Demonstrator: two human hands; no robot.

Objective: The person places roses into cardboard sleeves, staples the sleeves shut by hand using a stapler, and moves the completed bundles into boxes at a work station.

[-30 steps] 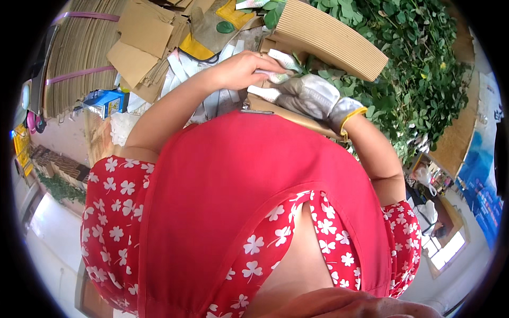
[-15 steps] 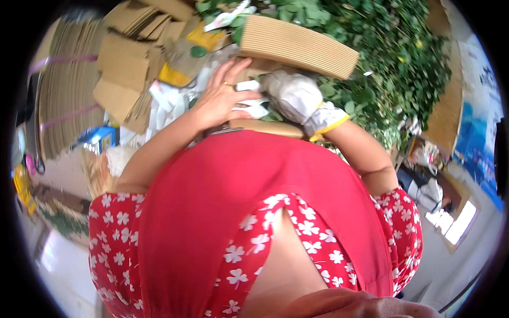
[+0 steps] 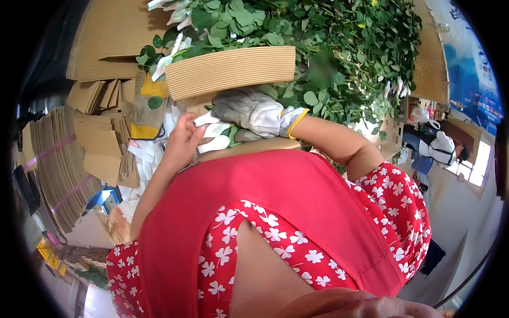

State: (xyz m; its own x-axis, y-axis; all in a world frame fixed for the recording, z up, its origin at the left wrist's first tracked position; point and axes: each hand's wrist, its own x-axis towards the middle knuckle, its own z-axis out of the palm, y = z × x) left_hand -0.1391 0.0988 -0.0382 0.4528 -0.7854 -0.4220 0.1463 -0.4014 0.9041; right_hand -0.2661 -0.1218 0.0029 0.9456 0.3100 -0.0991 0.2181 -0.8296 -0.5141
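Note:
My bare left hand (image 3: 185,139) is beside a cluster of narrow white-sleeved flower heads (image 3: 214,131), its fingers drawn together on the nearest sleeve. My right hand (image 3: 252,114) wears a grey-and-white work glove with a yellow-edged cuff. It is curled over leafy stems (image 3: 233,135) just right of the white sleeves; its fingertips are partly hidden. Beyond both hands, a ribbed strip of corrugated cardboard (image 3: 230,74) stands across the work surface. A tan board edge (image 3: 254,147) shows between the hands and my red apron.
Leafy green stems (image 3: 350,58) heap up at the far right. A yellow-and-grey glove (image 3: 146,106) lies left of the strip, near loose white sleeves (image 3: 146,159). Folded cardboard (image 3: 98,151) and a strapped cardboard stack (image 3: 55,153) stand at left.
My left hand, spread wide before, has drawn its fingers in at the white sleeves. The gloved hand has flattened out leftward over the stems. The whole view has shifted.

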